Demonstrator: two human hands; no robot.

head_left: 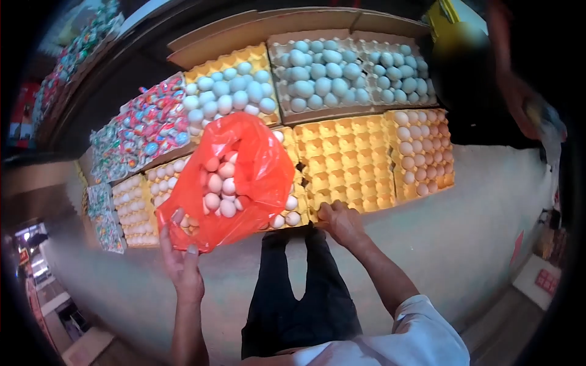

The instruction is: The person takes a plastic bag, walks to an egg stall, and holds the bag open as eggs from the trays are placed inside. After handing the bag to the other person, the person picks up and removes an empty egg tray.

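Note:
A red plastic bag [262, 174] lies open over the trays in front of me, with several pale brown eggs [215, 183] inside. My left hand [183, 268] grips the near left edge of this bag between thumb and fingers. At the near left corner of a yellow egg tray [348, 161] is my right hand [343, 224], its fingers curled over the rim. Bare cups show across that tray. White eggs [287, 218] sit in the tray partly covered by the bag, close to my right hand.
Blue-green eggs [332, 70] fill trays at the back. Brown eggs [421, 149] stand to the right, pale eggs [131, 207] to the left. Colourfully wrapped eggs [146, 125] lie at far left. Another person's hand [525, 104] holds a clear plastic bag [549, 137] at right.

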